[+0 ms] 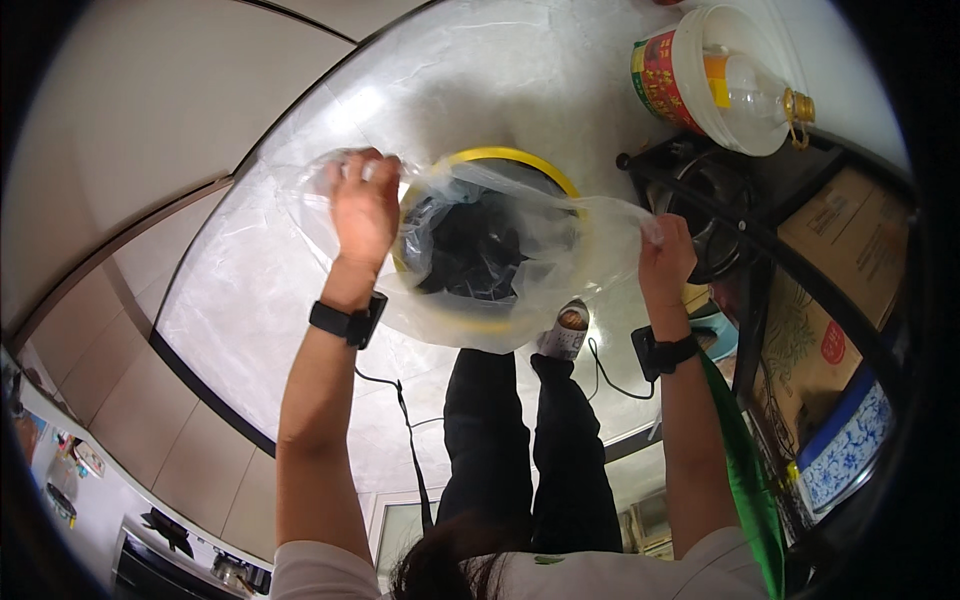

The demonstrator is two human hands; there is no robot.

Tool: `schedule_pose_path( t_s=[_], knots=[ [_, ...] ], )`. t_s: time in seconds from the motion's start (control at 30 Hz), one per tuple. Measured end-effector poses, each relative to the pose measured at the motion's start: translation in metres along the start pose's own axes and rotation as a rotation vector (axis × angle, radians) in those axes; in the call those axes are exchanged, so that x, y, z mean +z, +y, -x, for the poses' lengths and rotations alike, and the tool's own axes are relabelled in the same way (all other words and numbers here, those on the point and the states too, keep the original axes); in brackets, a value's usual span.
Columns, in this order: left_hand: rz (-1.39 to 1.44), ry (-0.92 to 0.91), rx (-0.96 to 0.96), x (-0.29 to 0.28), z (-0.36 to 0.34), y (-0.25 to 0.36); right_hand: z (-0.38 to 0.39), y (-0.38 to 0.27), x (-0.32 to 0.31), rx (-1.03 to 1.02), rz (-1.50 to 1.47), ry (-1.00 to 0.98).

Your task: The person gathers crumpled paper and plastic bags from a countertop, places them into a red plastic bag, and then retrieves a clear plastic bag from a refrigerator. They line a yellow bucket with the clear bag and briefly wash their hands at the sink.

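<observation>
A clear plastic bag [390, 310] is stretched wide between my two hands, above a round bin with a yellow rim [500, 155]. My left hand [364, 205], slightly blurred, has its fingers curled round the bag's left edge. On the other side my right hand [667, 262] pinches the bag's right edge in a closed fist. Through the film and inside the bin shows a dark, crumpled plastic liner [475, 240]. The thin film overlaps part of the yellow rim.
A black metal rack [745, 225] stands on the right, with a white bucket [715, 80] holding a clear bottle [750, 90] on top. Cardboard boxes [840, 240] fill its shelves. My slippered foot [568, 330] is beside the bin. A cable [405, 410] hangs below my left wrist.
</observation>
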State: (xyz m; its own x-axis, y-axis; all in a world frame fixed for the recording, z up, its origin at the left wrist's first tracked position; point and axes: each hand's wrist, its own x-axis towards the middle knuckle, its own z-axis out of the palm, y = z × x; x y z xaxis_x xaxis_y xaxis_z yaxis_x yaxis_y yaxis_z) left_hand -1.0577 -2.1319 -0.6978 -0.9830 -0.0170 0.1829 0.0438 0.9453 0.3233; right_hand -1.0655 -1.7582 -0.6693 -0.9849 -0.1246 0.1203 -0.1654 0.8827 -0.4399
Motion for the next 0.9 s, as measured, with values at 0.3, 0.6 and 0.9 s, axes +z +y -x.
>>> schedule_pose_path(
  t_s=[0.3,0.6,0.9],
  knots=[
    [0.968,-0.691,-0.801,0.097,0.0,-0.064,0.034,0.111,0.127,0.485,-0.264,-0.494],
    [0.548,-0.51,-0.322,-0.071,0.083,-0.01,0.012,-0.013,-0.017,-0.054,-0.09,-0.221],
    [0.123,-0.6,0.126,-0.057,0.192,0.022,0.11,-0.064,-0.023,-0.539,0.047,-0.506]
  ],
)
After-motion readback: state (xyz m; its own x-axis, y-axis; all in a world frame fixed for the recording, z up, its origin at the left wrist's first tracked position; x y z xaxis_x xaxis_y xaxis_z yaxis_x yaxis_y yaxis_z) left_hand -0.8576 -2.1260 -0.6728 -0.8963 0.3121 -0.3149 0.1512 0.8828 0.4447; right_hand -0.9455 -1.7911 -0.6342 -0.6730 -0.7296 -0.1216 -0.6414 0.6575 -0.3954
